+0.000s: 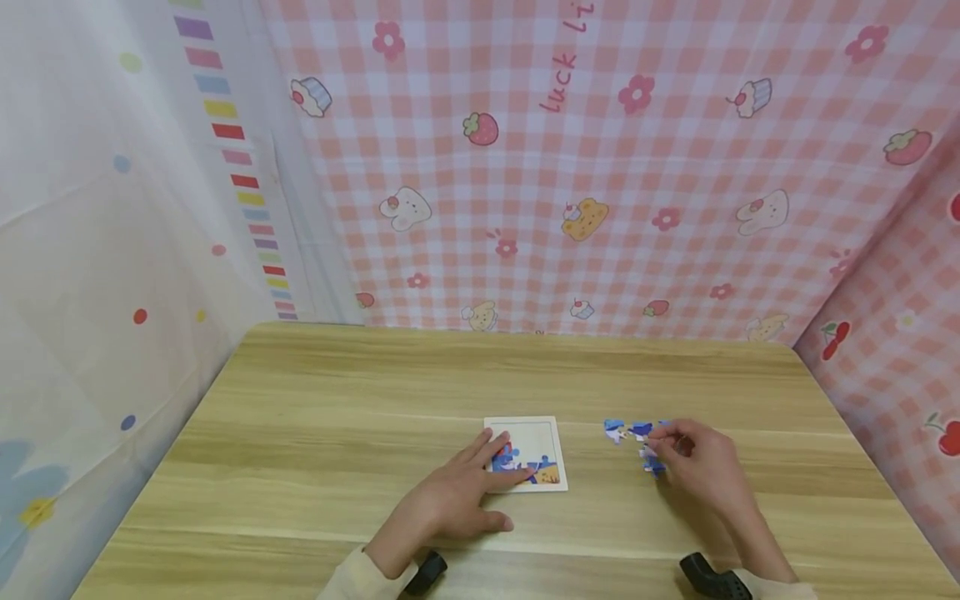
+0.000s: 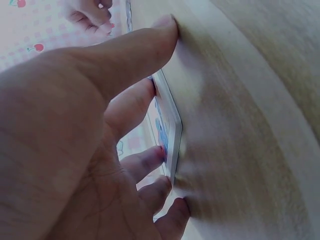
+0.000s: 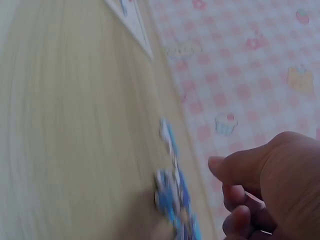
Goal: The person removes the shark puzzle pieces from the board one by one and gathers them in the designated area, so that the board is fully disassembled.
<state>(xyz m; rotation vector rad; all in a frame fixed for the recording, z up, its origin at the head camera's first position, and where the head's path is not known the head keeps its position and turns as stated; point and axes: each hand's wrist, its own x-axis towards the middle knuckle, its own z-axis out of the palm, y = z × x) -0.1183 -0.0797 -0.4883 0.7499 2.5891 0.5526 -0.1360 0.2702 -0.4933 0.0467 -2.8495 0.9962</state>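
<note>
My left hand point(image 1: 461, 492) lies spread over the left part of a square puzzle board point(image 1: 525, 432), several fingertips on it and the thumb off its near side. Joined puzzle pieces point(image 1: 547, 473) with blue and orange print fill the board's lower part, partly under the fingers. From the left wrist view, fingertips rest along the board's edge point(image 2: 175, 127). To the right, my right hand point(image 1: 701, 462) hovers with bent fingers over loose blue puzzle pieces point(image 1: 613, 429). No piece shows between its thumb and fingers in the right wrist view, where the pieces point(image 3: 172, 195) lie beside the thumb.
All of this sits on a wood-grain table point(image 1: 360, 417). A pink checked cloth point(image 1: 450, 175) hangs behind its far edge, with a white dotted cloth point(image 1: 97, 250) at the left and another patterned cloth point(image 1: 900, 333) at the right.
</note>
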